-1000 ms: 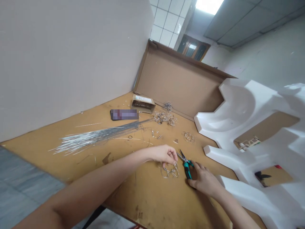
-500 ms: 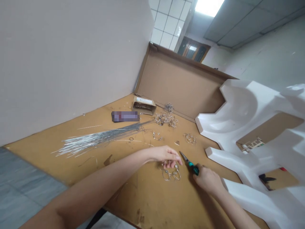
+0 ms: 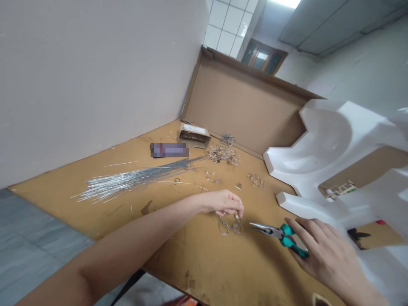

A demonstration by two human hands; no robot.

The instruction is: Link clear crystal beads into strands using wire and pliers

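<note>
My left hand [image 3: 228, 203] is closed in a pinch on a chain of looped wire rings [image 3: 230, 227], which hangs below its fingers over the table. On the right, my right hand [image 3: 325, 246] grips long-nose pliers [image 3: 280, 233] with green handles. The jaw tips point left toward the wire rings and are apart from them. Beyond my left hand lie a short curved piece of wirework [image 3: 212, 177] and a small coil of wire links [image 3: 255, 180].
A bundle of straight wires [image 3: 127, 180] lies left on the brown table [image 3: 216, 272]. Behind are a small open cardboard box [image 3: 194, 136], a pixelated dark object [image 3: 168, 150] and a pile of wire pieces [image 3: 223, 153]. White moulded foam [image 3: 283, 159] stands along the right, a cardboard panel [image 3: 245, 97] at the back.
My right hand has moved right and nearer to the camera with the pliers, whose handles now show spread. My left hand stays nearly in place with the wire rings.
</note>
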